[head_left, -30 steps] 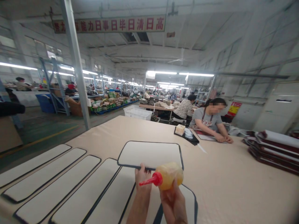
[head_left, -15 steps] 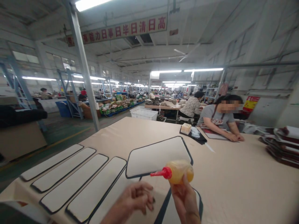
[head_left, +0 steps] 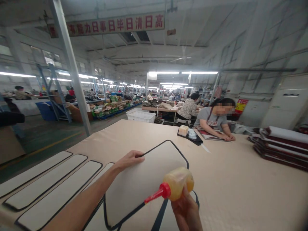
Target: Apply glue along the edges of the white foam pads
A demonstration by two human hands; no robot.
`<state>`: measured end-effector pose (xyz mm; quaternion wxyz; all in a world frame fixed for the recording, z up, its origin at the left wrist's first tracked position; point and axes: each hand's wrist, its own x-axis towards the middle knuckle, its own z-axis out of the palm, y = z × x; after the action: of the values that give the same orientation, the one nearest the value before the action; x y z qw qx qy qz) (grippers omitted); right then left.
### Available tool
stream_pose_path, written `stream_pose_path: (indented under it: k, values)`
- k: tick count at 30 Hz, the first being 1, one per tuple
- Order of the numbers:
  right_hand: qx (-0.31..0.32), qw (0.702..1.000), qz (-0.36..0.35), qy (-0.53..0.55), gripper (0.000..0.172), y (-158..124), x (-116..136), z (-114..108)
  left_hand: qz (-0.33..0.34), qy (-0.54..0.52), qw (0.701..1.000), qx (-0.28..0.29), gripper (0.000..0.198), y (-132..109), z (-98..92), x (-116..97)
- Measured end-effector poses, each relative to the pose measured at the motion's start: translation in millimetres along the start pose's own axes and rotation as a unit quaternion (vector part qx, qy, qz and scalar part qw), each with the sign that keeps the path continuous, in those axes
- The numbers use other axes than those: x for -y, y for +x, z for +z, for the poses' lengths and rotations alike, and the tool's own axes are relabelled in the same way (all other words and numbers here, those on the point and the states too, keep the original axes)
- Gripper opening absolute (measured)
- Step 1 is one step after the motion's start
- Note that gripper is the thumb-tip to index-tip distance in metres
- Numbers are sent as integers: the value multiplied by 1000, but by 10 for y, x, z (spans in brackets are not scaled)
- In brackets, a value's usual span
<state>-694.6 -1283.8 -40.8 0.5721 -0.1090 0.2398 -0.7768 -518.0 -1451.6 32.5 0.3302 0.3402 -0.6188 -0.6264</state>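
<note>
My right hand (head_left: 184,205) is wrapped round a soft squeeze bottle (head_left: 177,183) of yellowish liquid, tilted with its red nozzle (head_left: 154,195) pointing left and down. The nozzle tip lies at or just over the dark near edge of a pale, dark-bordered panel (head_left: 134,184). At that panel's far left edge, my left hand (head_left: 132,158) grips the border, thumb side hidden. Beneath and beside the panel are other pale pieces with dark rims, partly covered by it and by my forearm.
Several long pale strips (head_left: 45,179) with dark borders lie on the tan table (head_left: 231,189) at left. Across it, a person (head_left: 213,120) leans over a flat piece. A yellowish block (head_left: 183,130) sits on a dark sheet. Folded dark-red and white pieces (head_left: 284,147) are stacked at right.
My left hand has reached forward and taken hold of the panel, which has shifted toward me and left. The bottle has tilted down, its nozzle now at the panel's edge. The camera view turned right.
</note>
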Motion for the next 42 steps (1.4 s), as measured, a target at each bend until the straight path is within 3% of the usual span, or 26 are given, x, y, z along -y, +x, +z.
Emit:
stream_pose_path:
  k: [3, 5, 8, 11, 15, 22, 29, 42]
  values:
    - [-20, 1000, 13, -10, 33, -84, 55, -65, -5, 77, 992, 101, 14, -56, -147, -9]
    - [-39, 999, -4, -27, 32, -135, 170, -105, -14, 85, 991, 106, 17, -99, -268, -8]
    - [-53, 991, -97, -77, 33, -110, 484, -78, -49, 65, 990, 111, 22, -209, -412, -15]
    - [-54, 962, -236, -126, 40, 51, 848, 56, -86, 41, 987, 133, 26, -336, -484, -48]
    - [-1, 938, -292, -186, 42, 266, 1138, 207, -122, 39, 977, 169, 30, -431, -549, -105]
    - [56, 931, -272, -237, 38, 337, 1188, 261, -95, 92, 957, 259, 37, -436, -643, -154]
    - [81, 917, -281, -270, 38, 301, 1208, 235, -93, 105, 958, 248, 39, -445, -665, -133]
    - [21, 925, -292, -241, 40, 178, 1224, 108, -102, 59, 968, 219, 41, -468, -603, -48]
